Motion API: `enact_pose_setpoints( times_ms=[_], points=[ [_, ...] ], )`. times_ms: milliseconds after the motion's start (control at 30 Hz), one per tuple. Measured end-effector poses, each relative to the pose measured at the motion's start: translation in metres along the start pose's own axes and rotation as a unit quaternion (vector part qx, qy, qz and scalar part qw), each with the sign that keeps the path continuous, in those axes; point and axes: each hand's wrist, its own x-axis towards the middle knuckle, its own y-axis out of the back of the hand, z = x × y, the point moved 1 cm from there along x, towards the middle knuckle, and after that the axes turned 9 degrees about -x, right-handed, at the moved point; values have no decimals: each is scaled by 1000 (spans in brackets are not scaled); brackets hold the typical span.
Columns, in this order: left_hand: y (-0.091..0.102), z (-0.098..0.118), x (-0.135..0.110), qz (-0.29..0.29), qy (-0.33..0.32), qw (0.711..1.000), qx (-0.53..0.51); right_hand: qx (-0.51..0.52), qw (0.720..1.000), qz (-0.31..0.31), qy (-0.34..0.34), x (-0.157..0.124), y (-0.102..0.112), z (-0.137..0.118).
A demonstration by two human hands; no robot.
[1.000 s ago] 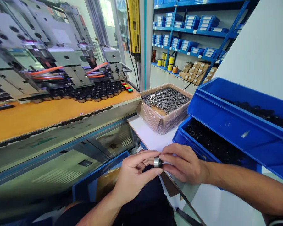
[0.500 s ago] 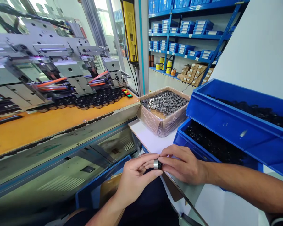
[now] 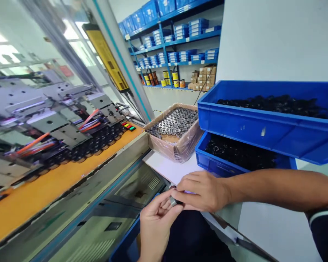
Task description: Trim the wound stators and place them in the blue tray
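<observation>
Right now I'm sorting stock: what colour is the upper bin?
The upper bin is blue; the head view shows it.

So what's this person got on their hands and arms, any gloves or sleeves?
No gloves: left hand and right hand are bare, no ring or watch in view. The right arm has a short dark sleeve with a pale stripe; the left forearm is uncovered.

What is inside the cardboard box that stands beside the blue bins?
A top layer of small silvery metal parts fills the cardboard box; a patch of brown cardboard shows near the front. Anything beneath that layer is covered.
</observation>
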Motion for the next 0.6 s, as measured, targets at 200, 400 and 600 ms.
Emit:
enact_pose_setpoints(
  times_ms=[200, 400, 600],
  points=[
    [3, -1, 1, -4, -122, 983, 136, 72, 994, 43, -71, 1, 7, -3],
    [-1, 20, 9, -81, -263, 929, 247, 142, 983, 6, -120, 3, 12, -7],
    [3, 22, 8, -55, -284, 919, 270, 56, 992, -74, -90, 5, 14, 9]
  ],
)
